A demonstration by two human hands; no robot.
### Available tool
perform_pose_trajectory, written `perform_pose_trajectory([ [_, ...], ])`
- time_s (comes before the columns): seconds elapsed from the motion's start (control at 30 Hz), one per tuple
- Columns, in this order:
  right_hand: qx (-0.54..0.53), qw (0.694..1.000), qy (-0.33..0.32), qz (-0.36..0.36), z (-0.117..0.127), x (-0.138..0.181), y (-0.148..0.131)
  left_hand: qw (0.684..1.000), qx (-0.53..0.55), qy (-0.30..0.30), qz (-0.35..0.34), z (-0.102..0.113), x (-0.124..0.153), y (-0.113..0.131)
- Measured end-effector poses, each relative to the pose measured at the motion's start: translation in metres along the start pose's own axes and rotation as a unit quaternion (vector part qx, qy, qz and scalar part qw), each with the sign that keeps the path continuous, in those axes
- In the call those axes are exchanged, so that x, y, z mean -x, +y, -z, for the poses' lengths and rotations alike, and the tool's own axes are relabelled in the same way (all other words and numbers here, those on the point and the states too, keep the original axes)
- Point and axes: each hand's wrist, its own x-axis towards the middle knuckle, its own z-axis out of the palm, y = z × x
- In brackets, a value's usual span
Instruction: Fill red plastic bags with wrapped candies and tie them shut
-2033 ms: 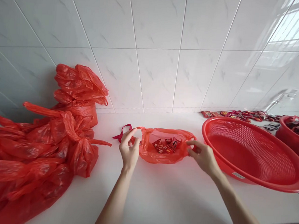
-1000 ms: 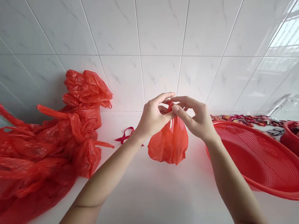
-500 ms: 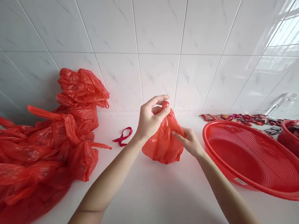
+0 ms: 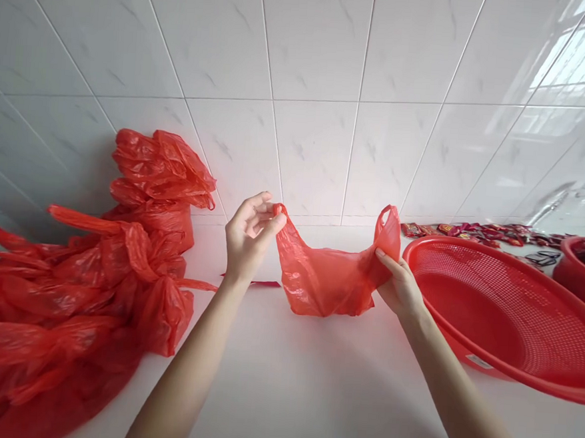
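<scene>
A thin red plastic bag (image 4: 328, 278) hangs stretched between my two hands above the white counter (image 4: 286, 379). My left hand (image 4: 252, 233) pinches one handle of it between thumb and fingers, the other fingers loosely curled. On the far side, my right hand (image 4: 401, 280) grips the bag just below its second handle, whose loop stands up above my thumb. Behind my left wrist lies a dark red ribbon (image 4: 266, 284), partly hidden by the hand.
Filled, knotted red bags (image 4: 81, 298) are heaped on the left against the tiled wall. At right stands a big red plastic basket (image 4: 486, 312). Small wrapped packets (image 4: 492, 233) lie along the wall behind it, near a second red container (image 4: 582, 272) holding more packets.
My hands have moved apart, left hand leftward and right hand rightward. The bag, bunched together before, is now spread wide with its two handles separated.
</scene>
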Motion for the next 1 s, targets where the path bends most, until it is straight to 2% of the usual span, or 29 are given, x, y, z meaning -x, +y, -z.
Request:
perform_pose_trajectory([
  [0.17, -0.001, 1.000, -0.016, -0.013, 0.010, 0.000, 0.012, 0.994, -0.055, -0.032, 0.084, 0.007, 0.026, -0.030],
  [0.23, -0.004, 1.000, -0.021, -0.012, 0.013, -0.001, 0.014, 0.990, -0.063, -0.062, 0.114, 0.004, 0.034, -0.037],
  [0.37, -0.006, 1.000, 0.000, -0.003, 0.015, -0.003, 0.012, 0.968, -0.033, -0.153, 0.197, -0.004, 0.034, -0.038],
  [0.43, -0.003, 1.000, 0.011, 0.007, 0.017, -0.003, 0.009, 0.957, -0.017, -0.180, 0.227, -0.007, 0.030, -0.037],
  [0.6, 0.006, 0.999, 0.035, 0.033, 0.022, -0.003, 0.002, 0.962, -0.028, -0.190, 0.192, -0.009, 0.020, -0.041],
  [0.8, 0.005, 0.998, 0.019, 0.063, 0.024, -0.002, -0.002, 0.985, -0.020, -0.109, 0.132, -0.012, 0.012, -0.042],
  [0.87, 0.021, 0.998, -0.007, 0.054, 0.024, 0.001, -0.001, 0.986, -0.019, -0.105, 0.128, -0.015, 0.012, -0.041],
  [1.0, 0.119, 0.990, -0.073, 0.015, 0.025, 0.006, 0.002, 0.982, -0.015, -0.121, 0.144, -0.019, 0.015, -0.039],
])
